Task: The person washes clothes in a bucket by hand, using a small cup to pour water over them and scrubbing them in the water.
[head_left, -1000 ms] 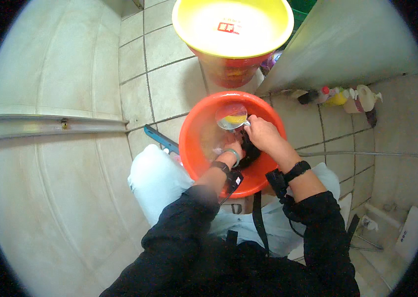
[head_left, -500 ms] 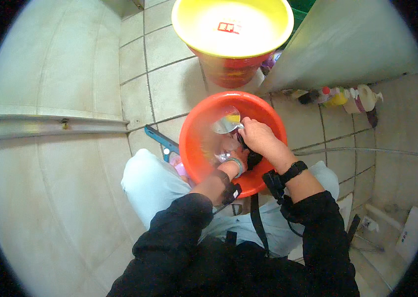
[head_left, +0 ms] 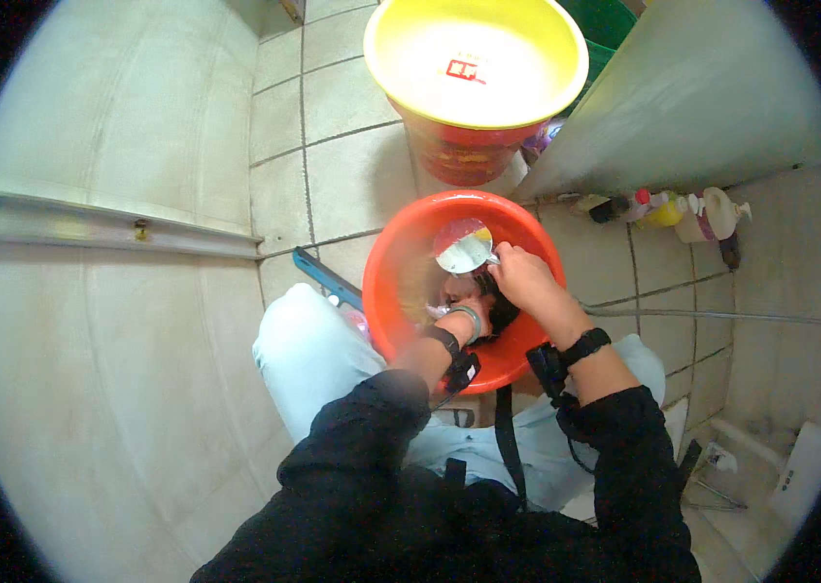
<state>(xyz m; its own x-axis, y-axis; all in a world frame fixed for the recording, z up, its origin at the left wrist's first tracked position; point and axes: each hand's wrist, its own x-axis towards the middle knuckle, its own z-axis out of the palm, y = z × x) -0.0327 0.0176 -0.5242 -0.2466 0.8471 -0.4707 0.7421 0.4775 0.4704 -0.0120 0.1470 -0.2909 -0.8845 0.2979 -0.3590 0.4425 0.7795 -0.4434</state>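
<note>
Between my knees stands a round orange-red basin (head_left: 380, 291). My right hand (head_left: 525, 278), over its right side, is closed on the short handle of a round, shiny metal ladle (head_left: 465, 255). The ladle's broad bowl lies over the far middle of the basin and mirrors the surroundings. My left hand (head_left: 470, 316) reaches low into the basin, next to a dark, soft-looking thing (head_left: 503, 313). Its fingers are mostly hidden, so what it holds is unclear. The left part of the basin looks blurred.
A tall red bucket with a yellow inside (head_left: 477, 73) stands just beyond the basin. On the left lies a blue-handled tool (head_left: 328, 277) on the tiles. Several bottles (head_left: 668, 211) line the right wall, and a grey hose (head_left: 712, 314) runs rightward.
My right hand has shifted slightly right and down with the ladle, whose bowl now shows as a fuller round. My left hand stays low in the basin. The whole view has shifted slightly.
</note>
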